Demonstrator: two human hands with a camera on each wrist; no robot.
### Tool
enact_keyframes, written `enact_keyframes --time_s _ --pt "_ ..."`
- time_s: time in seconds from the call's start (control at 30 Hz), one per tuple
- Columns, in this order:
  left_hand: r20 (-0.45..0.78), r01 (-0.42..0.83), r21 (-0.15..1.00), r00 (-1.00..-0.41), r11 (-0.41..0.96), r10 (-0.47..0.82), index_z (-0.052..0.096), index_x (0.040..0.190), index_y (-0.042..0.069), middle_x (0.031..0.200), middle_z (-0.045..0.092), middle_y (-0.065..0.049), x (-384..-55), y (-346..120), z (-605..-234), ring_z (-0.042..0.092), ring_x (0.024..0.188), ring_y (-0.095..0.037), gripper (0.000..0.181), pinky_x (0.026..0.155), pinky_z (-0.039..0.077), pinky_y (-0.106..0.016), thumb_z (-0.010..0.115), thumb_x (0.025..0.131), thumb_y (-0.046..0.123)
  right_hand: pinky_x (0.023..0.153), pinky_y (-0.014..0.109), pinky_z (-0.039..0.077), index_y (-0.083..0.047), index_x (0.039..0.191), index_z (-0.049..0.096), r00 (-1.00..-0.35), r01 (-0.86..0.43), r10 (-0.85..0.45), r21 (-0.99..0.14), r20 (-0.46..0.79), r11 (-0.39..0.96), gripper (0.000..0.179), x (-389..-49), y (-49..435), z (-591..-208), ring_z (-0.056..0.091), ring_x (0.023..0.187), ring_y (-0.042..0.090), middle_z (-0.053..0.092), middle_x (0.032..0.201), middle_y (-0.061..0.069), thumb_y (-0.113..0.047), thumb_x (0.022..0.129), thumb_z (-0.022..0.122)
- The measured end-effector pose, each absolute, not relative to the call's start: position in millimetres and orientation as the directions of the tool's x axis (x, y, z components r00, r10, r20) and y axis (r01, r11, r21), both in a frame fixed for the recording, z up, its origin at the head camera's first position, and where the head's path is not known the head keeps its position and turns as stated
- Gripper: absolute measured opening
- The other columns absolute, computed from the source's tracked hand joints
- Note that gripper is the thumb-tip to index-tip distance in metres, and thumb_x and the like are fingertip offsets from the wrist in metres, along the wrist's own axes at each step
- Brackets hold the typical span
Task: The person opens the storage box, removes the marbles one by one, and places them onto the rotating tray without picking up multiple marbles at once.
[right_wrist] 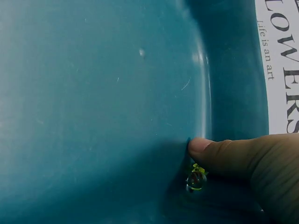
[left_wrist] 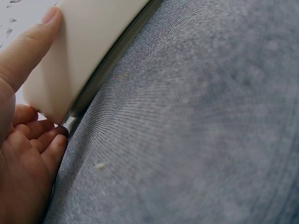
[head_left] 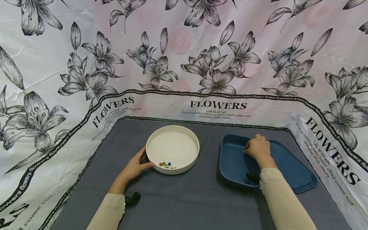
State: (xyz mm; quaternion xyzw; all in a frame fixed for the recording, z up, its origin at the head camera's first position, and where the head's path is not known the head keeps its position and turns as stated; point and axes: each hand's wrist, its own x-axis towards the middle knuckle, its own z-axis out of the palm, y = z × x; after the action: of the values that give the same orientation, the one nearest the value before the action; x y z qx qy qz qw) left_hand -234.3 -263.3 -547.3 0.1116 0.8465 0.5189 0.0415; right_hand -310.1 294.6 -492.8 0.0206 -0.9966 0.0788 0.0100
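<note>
A round cream tray (head_left: 172, 143) stands on the grey cloth, with several small coloured marbles (head_left: 165, 165) by its near wall. My left hand (head_left: 134, 166) grips its left side, thumb at the rim. In the left wrist view the fingertips (left_wrist: 58, 140) curl at its bottom edge. To the right, my right hand (head_left: 257, 149) reaches into a blue tray (head_left: 234, 153). Beside the right thumb (right_wrist: 219, 156), a clear marble (right_wrist: 196, 181) with coloured swirls shows low in the tray. The other right fingers are hidden there, and I cannot tell whether they pinch a marble.
A flat blue lid-like piece (head_left: 296, 169) lies at the right of the blue tray, partly behind the right arm. Grey cloth (head_left: 189, 204) covers the table. White flower-printed fabric (head_left: 218, 110) borders it at the back and sides.
</note>
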Motion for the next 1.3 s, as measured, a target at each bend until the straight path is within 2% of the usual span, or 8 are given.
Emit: enact_keyframes --time_s 0.43,0.67,0.77,0.93,1.1,1.2,1.3 --pt "0.052 0.155 0.886 -0.970 0.437 0.238 0.013 0.165 0.006 0.169 0.019 -0.018 -232.7 -263.6 -549.5 0.025 0.154 -0.036 0.108 0.123 0.028 -0.051 0.083 0.088 0.035 0.092 0.067 0.038 -0.009 0.098 0.082 -0.998 -0.034 -0.038 -0.078 -0.048 0.996 0.021 -308.9 294.2 -489.2 0.041 0.113 0.051 0.048 0.125 0.031 -0.026 0.087 0.083" --pt "0.041 0.142 0.890 -0.971 0.434 0.234 0.012 0.165 0.007 0.170 0.018 -0.018 -231.1 -261.8 -547.8 0.025 0.154 -0.036 0.108 0.123 0.028 -0.053 0.082 0.089 0.034 0.088 0.064 0.038 -0.009 0.089 0.081 -0.996 -0.072 -0.063 -0.140 0.066 0.988 0.012 -303.1 298.5 -479.4 0.041 0.107 0.047 0.047 0.118 0.028 -0.021 0.089 0.081" --pt "0.049 0.149 0.886 -0.972 0.438 0.231 0.012 0.165 0.006 0.170 0.018 -0.018 -234.3 -263.0 -547.6 0.025 0.154 -0.037 0.108 0.122 0.029 -0.053 0.083 0.089 0.034 0.087 0.064 0.037 -0.008 0.093 0.081 -0.992 -0.095 -0.080 -0.150 0.099 0.984 0.014 -301.4 298.5 -467.4 0.041 0.105 0.046 0.047 0.116 0.027 -0.022 0.091 0.079" --pt "0.084 0.184 0.892 -0.965 0.412 0.250 0.013 0.166 0.009 0.170 0.019 -0.017 -239.2 -262.6 -545.6 0.024 0.154 -0.037 0.106 0.123 0.027 -0.055 0.082 0.089 0.030 0.086 0.066 0.044 -0.009 0.100 0.081 -0.988 -0.132 -0.119 -0.137 0.096 0.982 0.020 -300.9 300.1 -447.4 0.049 0.105 0.050 0.055 0.114 0.028 -0.027 0.094 0.076" --pt "0.083 0.184 0.895 -0.964 0.407 0.253 0.013 0.166 0.010 0.170 0.019 -0.016 -239.7 -262.5 -545.9 0.025 0.155 -0.036 0.106 0.124 0.026 -0.056 0.083 0.089 0.029 0.090 0.067 0.049 -0.009 0.109 0.081 -0.987 -0.161 -0.160 -0.275 0.026 0.948 0.026 -304.0 301.8 -433.3 0.057 0.114 0.051 0.065 0.124 0.029 -0.031 0.097 0.073" --pt "0.073 0.176 0.891 -0.966 0.419 0.249 0.013 0.166 0.009 0.170 0.018 -0.016 -237.9 -262.9 -547.1 0.025 0.155 -0.036 0.106 0.124 0.026 -0.055 0.082 0.089 0.030 0.092 0.066 0.049 -0.010 0.115 0.079 -0.987 -0.151 -0.162 -0.357 -0.002 0.922 0.031 -306.4 302.3 -428.2 0.057 0.119 0.049 0.064 0.130 0.026 -0.035 0.098 0.071" --pt "0.067 0.169 0.889 -0.967 0.426 0.244 0.013 0.166 0.010 0.170 0.018 -0.016 -236.0 -263.2 -548.0 0.025 0.154 -0.036 0.106 0.124 0.026 -0.055 0.082 0.089 0.032 0.093 0.066 0.049 -0.012 0.118 0.078 -0.987 -0.154 -0.160 -0.389 0.017 0.908 0.033 -307.4 300.2 -424.2 0.056 0.120 0.049 0.062 0.133 0.025 -0.038 0.098 0.070"
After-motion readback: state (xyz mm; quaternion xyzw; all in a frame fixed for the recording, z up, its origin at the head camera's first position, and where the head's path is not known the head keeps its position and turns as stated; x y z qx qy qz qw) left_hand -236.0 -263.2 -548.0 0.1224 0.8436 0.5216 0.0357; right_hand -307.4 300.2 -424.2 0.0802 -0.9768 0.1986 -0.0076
